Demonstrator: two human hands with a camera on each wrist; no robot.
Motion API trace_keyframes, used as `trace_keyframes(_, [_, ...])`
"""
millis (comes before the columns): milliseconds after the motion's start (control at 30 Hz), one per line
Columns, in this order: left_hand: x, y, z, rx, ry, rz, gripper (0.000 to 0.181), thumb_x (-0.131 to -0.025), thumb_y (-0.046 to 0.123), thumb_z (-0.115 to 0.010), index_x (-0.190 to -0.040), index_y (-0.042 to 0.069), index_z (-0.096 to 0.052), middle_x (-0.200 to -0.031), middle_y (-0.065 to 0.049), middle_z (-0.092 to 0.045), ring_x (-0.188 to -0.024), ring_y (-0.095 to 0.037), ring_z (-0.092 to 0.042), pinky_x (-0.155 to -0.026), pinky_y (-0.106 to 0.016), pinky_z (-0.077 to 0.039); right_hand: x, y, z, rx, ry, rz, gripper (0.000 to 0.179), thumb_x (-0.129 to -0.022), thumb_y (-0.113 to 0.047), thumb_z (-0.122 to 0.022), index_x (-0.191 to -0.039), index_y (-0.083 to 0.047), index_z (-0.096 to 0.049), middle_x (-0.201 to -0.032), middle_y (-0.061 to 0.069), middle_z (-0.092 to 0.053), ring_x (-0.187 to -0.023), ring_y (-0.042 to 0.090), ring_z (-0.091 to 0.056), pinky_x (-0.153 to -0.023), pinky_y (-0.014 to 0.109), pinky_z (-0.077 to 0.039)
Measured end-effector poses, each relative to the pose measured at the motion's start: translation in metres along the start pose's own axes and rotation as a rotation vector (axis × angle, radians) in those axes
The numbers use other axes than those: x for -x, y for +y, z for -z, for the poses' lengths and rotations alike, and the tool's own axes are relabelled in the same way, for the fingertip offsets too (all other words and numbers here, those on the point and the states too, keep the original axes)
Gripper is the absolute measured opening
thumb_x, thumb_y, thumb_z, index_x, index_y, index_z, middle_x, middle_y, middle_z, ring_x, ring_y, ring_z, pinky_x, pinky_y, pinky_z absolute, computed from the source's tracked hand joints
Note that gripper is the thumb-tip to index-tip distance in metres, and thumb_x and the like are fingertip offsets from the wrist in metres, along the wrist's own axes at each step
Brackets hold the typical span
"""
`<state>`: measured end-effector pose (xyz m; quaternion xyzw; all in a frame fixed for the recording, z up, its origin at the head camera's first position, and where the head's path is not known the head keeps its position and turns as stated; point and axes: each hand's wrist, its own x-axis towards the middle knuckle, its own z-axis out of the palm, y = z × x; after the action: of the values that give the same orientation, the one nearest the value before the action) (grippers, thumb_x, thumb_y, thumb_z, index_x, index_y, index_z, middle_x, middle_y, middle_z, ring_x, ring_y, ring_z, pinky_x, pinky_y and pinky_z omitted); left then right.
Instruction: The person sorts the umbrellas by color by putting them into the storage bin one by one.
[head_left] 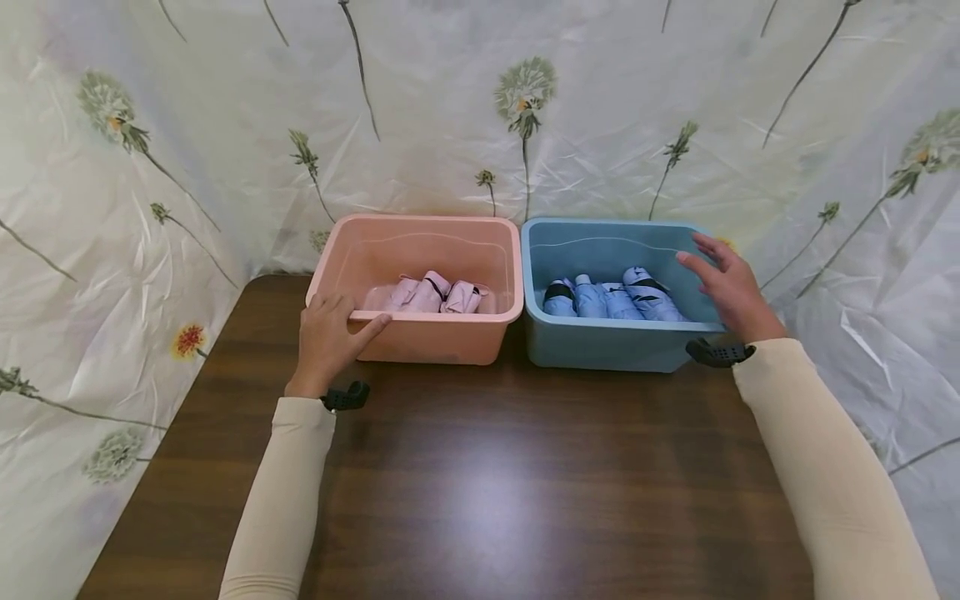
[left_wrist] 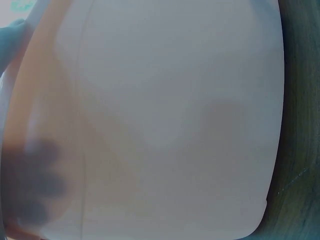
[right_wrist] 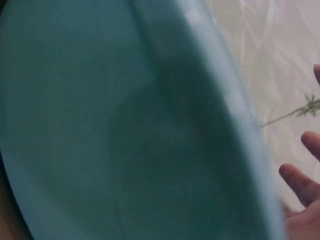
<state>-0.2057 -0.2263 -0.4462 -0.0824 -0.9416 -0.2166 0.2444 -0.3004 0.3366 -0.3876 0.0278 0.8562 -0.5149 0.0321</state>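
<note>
My left hand [head_left: 327, 337] grips the front left corner of a pink plastic bin [head_left: 431, 340], its thumb lying along the front rim. In the left wrist view, dark finger shapes show through the bin's pale wall. Rolled pink fabric bundles [head_left: 425, 294] with dark bands lie inside. To the right stands a blue plastic bin [head_left: 600, 348] holding several rolled blue fabric bundles [head_left: 652, 293], some with black bands. My right hand [head_left: 729, 287] is at that bin's right side, fingers spread and holding nothing; its fingertips overlap the right rim in the head view.
Both bins stand side by side at the back of a dark wooden table [head_left: 487, 467]. Behind them and along both sides hangs a pale curtain [head_left: 420, 100] printed with dandelions. A dark band [head_left: 347, 395] circles each wrist.
</note>
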Motion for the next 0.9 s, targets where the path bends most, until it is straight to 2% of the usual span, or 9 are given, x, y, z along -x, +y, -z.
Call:
trace_keyframes(267, [0.000, 0.000, -0.001, 0.007, -0.002, 0.006, 0.055, -0.081, 0.055, -0.067, -0.072, 0.004, -0.049, -0.074, -0.007, -0.043, -0.079, -0.029, -0.040, -0.072, -0.048, -0.032, 0.005, 0.005, 0.003, -0.079, 0.081, 0.046, 0.067, -0.094, -0.051, -0.052, -0.152, -0.026, -0.029, -0.157, 0.005, -0.024, -0.138, 0.025, -0.032, -0.103, 0.052, -0.036])
trace_keyframes(500, [0.001, 0.000, -0.003, 0.000, 0.005, -0.003, 0.053, -0.080, 0.055, -0.069, -0.070, 0.010, -0.042, -0.073, -0.007, -0.042, -0.078, -0.028, -0.040, -0.072, -0.049, -0.033, 0.013, 0.006, 0.000, -0.156, 0.164, 0.071, 0.061, -0.094, -0.047, -0.055, -0.148, -0.024, -0.038, -0.153, 0.005, -0.033, -0.134, 0.021, -0.038, -0.102, 0.043, -0.038])
trace_keyframes(667, [0.001, 0.000, -0.003, 0.006, 0.015, -0.001, 0.053, -0.080, 0.055, -0.068, -0.070, 0.008, -0.045, -0.074, -0.008, -0.045, -0.080, -0.029, -0.042, -0.073, -0.050, -0.034, 0.018, 0.003, -0.002, -0.264, 0.198, 0.108, 0.056, -0.094, -0.038, -0.060, -0.145, -0.020, -0.043, -0.148, 0.006, -0.039, -0.126, 0.016, -0.043, -0.099, 0.035, -0.042])
trace_keyframes(767, [0.001, 0.000, -0.002, 0.006, 0.022, 0.003, 0.053, -0.080, 0.055, -0.068, -0.071, 0.007, -0.047, -0.074, -0.008, -0.046, -0.080, -0.030, -0.042, -0.074, -0.051, -0.034, 0.017, 0.002, -0.004, -0.316, 0.215, 0.123, 0.055, -0.094, -0.035, -0.061, -0.144, -0.019, -0.045, -0.146, 0.007, -0.041, -0.123, 0.016, -0.046, -0.100, 0.036, -0.041])
trace_keyframes(900, [0.001, -0.001, -0.002, 0.003, 0.005, 0.006, 0.054, -0.080, 0.055, -0.068, -0.071, 0.006, -0.047, -0.074, -0.008, -0.044, -0.079, -0.029, -0.041, -0.073, -0.050, -0.034, 0.016, 0.005, -0.004, -0.287, 0.245, 0.114, 0.056, -0.095, -0.039, -0.059, -0.145, -0.023, -0.043, -0.147, 0.005, -0.041, -0.122, 0.017, -0.048, -0.102, 0.041, -0.039])
